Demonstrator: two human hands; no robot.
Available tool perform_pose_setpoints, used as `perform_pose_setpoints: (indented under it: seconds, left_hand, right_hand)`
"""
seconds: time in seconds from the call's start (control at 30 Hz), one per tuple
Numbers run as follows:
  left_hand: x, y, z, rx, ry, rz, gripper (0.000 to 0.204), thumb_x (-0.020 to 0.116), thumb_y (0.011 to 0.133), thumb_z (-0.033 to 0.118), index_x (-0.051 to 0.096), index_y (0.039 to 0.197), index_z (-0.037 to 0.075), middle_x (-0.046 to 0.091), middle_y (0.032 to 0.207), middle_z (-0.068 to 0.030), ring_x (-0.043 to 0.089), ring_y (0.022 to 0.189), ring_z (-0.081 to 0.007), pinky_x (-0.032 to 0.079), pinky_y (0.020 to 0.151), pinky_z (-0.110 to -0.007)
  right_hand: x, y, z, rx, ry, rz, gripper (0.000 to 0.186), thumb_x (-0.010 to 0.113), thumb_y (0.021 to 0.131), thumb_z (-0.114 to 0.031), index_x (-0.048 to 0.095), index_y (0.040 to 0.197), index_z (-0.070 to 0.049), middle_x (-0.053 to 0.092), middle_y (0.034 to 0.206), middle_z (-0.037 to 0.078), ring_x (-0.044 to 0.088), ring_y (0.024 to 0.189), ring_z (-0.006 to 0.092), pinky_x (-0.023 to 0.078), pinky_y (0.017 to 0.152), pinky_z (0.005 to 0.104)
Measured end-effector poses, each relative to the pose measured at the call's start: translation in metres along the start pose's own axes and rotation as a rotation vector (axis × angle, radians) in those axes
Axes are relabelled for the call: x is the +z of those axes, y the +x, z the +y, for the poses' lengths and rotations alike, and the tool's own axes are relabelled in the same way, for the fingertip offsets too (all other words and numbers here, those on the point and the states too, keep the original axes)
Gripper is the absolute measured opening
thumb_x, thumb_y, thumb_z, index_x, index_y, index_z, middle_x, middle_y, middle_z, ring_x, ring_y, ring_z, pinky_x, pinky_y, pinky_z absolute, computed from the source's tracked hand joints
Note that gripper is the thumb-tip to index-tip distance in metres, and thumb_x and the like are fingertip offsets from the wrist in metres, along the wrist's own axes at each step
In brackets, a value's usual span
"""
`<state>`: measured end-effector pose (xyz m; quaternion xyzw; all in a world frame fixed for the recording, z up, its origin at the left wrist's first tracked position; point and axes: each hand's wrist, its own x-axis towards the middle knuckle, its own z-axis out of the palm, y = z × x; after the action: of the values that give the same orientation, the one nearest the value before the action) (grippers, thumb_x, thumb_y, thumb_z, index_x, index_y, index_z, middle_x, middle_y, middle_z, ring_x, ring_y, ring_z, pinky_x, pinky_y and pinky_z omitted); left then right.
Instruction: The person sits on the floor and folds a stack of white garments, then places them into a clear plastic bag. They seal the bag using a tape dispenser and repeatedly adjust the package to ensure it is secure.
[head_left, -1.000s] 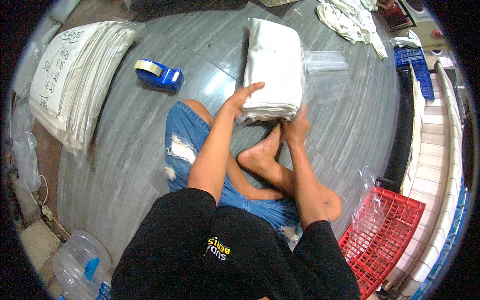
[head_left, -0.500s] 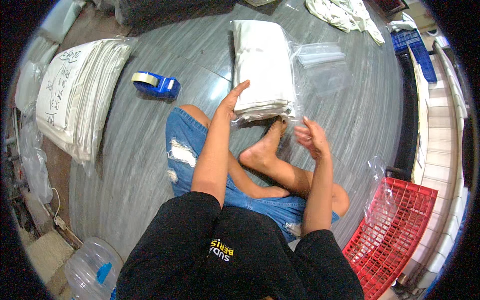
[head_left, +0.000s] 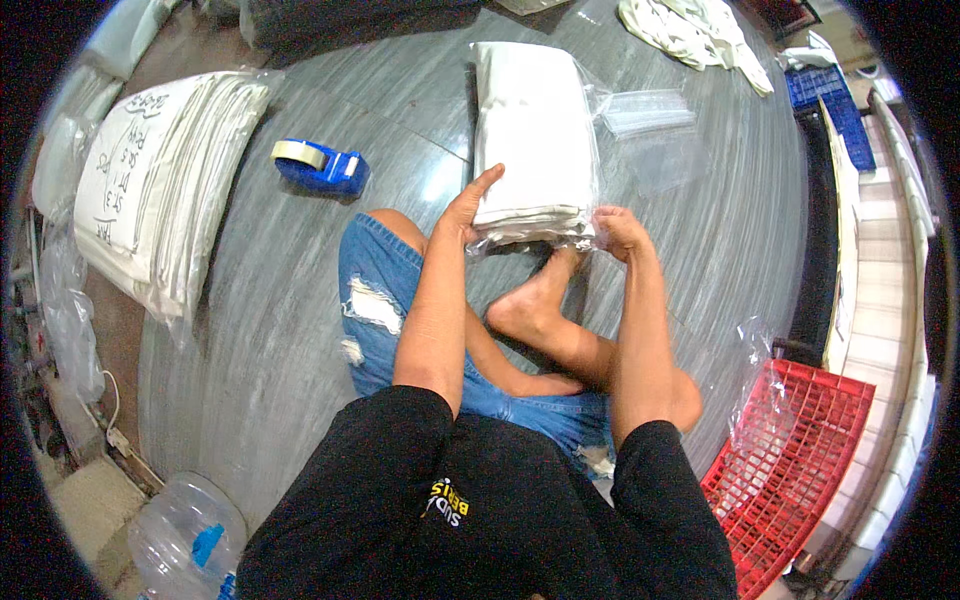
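Observation:
A folded stack of white cloth [head_left: 532, 135] in a clear plastic bag [head_left: 586, 130] lies on the floor before my crossed legs. My left hand [head_left: 470, 205] grips its near left corner, thumb on top and fingers hidden along the side. At the near right corner, my right hand [head_left: 620, 232] is closed on the loose edge of the bag. The bag's near end is crumpled, and the cloth's layered folds show there. Just beyond this end is my bare foot [head_left: 535, 300].
A blue tape dispenser [head_left: 322, 168] stands left of the stack. Flat clear bags [head_left: 655, 135] lie to its right. Farther left is a large bagged pile of white cloth [head_left: 165, 180] with handwriting. A red crate [head_left: 800, 450] sits at lower right, and loose white cloth [head_left: 695, 35] lies far right.
My right hand has moved in from the open space at the right and closed on the bag's near right edge. My left hand keeps its hold on the left corner.

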<state>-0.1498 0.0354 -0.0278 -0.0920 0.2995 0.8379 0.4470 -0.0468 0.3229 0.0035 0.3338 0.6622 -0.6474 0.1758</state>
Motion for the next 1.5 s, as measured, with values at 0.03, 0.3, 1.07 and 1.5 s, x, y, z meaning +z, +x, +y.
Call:
perform_pose_setpoints:
  seconds: [0.03,0.3,1.07,1.5]
  left_hand:
    - [0.001,-0.003,-0.001,-0.001,0.013,0.009,0.079,0.078,0.076,0.052,0.055,0.13,0.0,0.066,0.117,-0.0165,0.067,0.102,-0.0291,0.056,0.087,-0.043]
    - [0.008,-0.026,0.014,-0.069,0.264,0.146,0.078,0.077,0.076,0.052,0.057,0.128,-0.003,0.067,0.114,-0.0185,0.067,0.099,-0.0288,0.055,0.086,-0.041]
    - [0.024,-0.014,0.034,0.239,0.954,0.215,0.108,0.08,0.072,0.053,0.029,0.147,-0.005,0.047,0.139,-0.0261,0.052,0.124,-0.0339,0.042,0.106,-0.044]
    - [0.005,0.023,0.046,0.268,1.176,0.269,0.133,0.074,0.067,0.07,0.008,0.154,-0.006,0.043,0.142,-0.0353,0.047,0.131,-0.0397,0.04,0.108,-0.04]
  right_hand:
    - [0.002,0.006,0.013,-0.018,-0.032,0.015,0.018,0.062,0.089,-0.005,0.066,0.105,0.002,0.07,0.094,0.009,0.069,0.081,0.0217,0.059,0.071,0.0344]
    - [0.004,-0.02,-0.018,-0.02,0.155,-0.136,0.037,0.066,0.088,-0.033,0.062,0.116,-0.008,0.065,0.089,0.001,0.063,0.076,0.0173,0.051,0.067,0.0345]
    - [0.044,0.059,0.026,-0.085,0.406,0.027,0.035,0.06,0.093,-0.017,0.062,0.117,0.007,0.07,0.097,0.016,0.069,0.086,0.0245,0.057,0.072,0.0357]
    - [0.062,0.052,-0.016,-0.086,-0.371,-0.001,0.043,0.063,0.087,-0.013,0.057,0.125,0.009,0.068,0.101,0.017,0.065,0.081,0.0217,0.056,0.071,0.0356]
